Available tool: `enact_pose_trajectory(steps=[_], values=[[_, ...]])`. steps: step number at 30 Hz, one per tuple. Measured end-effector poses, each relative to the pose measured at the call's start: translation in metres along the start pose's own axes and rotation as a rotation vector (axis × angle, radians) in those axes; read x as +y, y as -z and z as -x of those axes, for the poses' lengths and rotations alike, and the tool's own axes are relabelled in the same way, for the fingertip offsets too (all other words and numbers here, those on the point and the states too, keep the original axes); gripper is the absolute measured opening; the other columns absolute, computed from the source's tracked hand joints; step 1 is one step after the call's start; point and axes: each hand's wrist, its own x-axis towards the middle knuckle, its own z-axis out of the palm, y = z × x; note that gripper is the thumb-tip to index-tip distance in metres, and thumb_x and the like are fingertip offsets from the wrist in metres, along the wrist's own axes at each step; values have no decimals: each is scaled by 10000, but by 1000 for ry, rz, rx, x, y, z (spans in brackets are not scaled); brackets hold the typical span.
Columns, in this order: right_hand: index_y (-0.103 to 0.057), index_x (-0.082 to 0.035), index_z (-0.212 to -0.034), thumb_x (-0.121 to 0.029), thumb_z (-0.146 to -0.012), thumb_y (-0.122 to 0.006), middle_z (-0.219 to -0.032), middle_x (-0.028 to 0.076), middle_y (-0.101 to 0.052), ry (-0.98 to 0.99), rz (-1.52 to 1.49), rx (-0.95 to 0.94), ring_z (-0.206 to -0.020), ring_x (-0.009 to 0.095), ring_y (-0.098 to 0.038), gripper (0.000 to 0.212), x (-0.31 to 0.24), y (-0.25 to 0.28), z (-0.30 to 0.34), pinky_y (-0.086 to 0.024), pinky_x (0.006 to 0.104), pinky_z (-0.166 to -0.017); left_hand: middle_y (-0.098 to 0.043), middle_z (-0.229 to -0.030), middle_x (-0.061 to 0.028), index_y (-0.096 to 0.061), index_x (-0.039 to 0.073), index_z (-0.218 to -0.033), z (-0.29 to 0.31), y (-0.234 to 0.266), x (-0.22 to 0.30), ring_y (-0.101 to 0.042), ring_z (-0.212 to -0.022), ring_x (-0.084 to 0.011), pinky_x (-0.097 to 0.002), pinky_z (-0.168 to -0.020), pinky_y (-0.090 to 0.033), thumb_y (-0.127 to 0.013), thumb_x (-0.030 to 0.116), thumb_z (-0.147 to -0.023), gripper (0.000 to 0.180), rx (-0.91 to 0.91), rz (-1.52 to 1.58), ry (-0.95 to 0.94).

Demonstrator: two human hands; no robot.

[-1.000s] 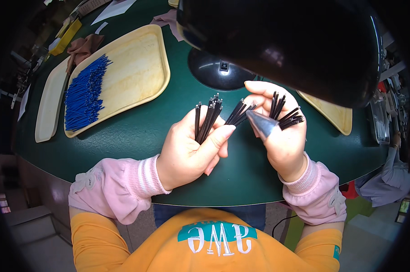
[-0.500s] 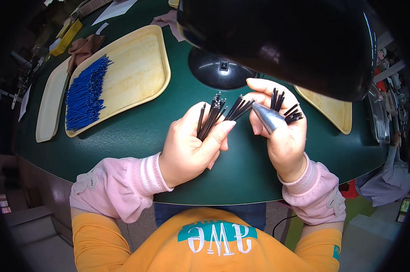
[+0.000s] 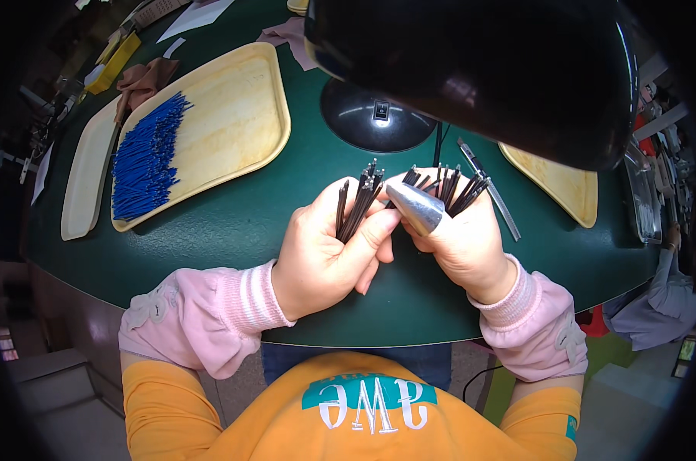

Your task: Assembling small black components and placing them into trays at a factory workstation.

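Observation:
My left hand [image 3: 313, 265] is closed round a bundle of short black wires [image 3: 354, 217], their pale-tipped ends pointing up past the thumb. Close beside it, my right hand [image 3: 475, 257] is closed too, with small groups of black wires [image 3: 463, 198] fanned out between its fingers. A pointed metal cap [image 3: 418, 209] covers the right thumb, and its tip reaches the left fingertips and a few wires between the hands. Whether those middle wires are in the left or right fingers I cannot tell.
To the left, a cream tray [image 3: 232, 123] holds a heap of blue wires [image 3: 144, 165], with another tray [image 3: 83, 184] beside it. A black lamp [image 3: 471, 69] overhangs the green table. Behind my right hand lie a utility knife [image 3: 492, 192] and a further tray [image 3: 563, 188].
My right hand has moved left and its fingers have curled, bringing the metal cap to the left fingertips. The utility knife now shows behind it. My left hand has barely moved.

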Motion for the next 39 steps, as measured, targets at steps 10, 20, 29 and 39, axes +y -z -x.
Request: enact_pose_trajectory(steps=[10, 20, 29, 39], values=[[-548, 12, -849, -80, -819, -495, -703, 23, -547, 70, 32, 16, -642, 47, -489, 110, 3, 1, 1, -406, 180, -578, -549, -617, -98, -407, -6, -836, 1, 2, 4, -558, -450, -133, -187, -373, -415, -413, 137, -870, 147, 22, 150, 109], [-423, -29, -869, -141, -885, -330, -647, 52, -465, 113, -280, 240, -502, 82, -420, 147, 9, 3, -9, -344, 180, -430, -557, -626, -162, -400, 18, -824, 2, 4, 8, -569, -453, -202, -221, -370, -442, -302, 200, -904, 222, -31, 101, 119], [-501, -12, -850, -113, -823, -481, -677, -7, -491, 135, 52, 43, -546, 26, -423, 106, 21, 6, -6, -351, 161, -497, -579, -777, -154, -431, -5, -918, -15, 19, -4, -600, -643, -193, -248, -566, -475, -292, 210, -910, 256, 70, 31, -35], [-511, 2, -961, -90, -852, -396, -702, 18, -525, 59, 145, -72, -555, 26, -397, 183, 18, 7, -8, -331, 145, -506, -526, -658, -49, -482, 0, -851, -33, 39, -4, -503, -552, -90, -195, -521, -411, -275, 239, -916, 324, 310, -84, -247]])
